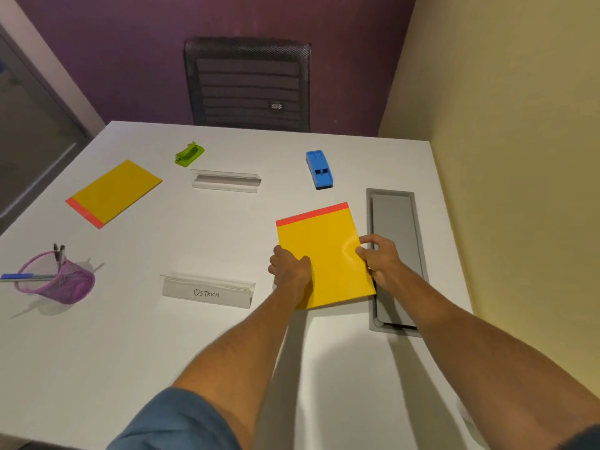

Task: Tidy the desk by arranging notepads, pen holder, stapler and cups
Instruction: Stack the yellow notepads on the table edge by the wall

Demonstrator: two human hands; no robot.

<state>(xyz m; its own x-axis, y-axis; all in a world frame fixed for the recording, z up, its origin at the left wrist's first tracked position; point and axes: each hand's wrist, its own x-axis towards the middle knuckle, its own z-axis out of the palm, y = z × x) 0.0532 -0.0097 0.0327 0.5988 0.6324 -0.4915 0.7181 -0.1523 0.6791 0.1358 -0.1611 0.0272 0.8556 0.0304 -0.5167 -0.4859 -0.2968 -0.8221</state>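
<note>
**Both hands on the near yellow notepad**

I grip the yellow notepad (324,254) at the right of the white desk (194,352): my left hand (290,268) clamps its left edge, my right hand (380,259) pinches its right edge. Its near right corner overlaps the grey cable hatch (394,241). Beyond it lies a blue stapler (319,169). To the left stand two clear name holders, the near one (207,291) reading "OSTRICH". Far left lie a second notepad (114,193), a green stapler (189,153) and a tipped purple pen holder (56,277).
</note>
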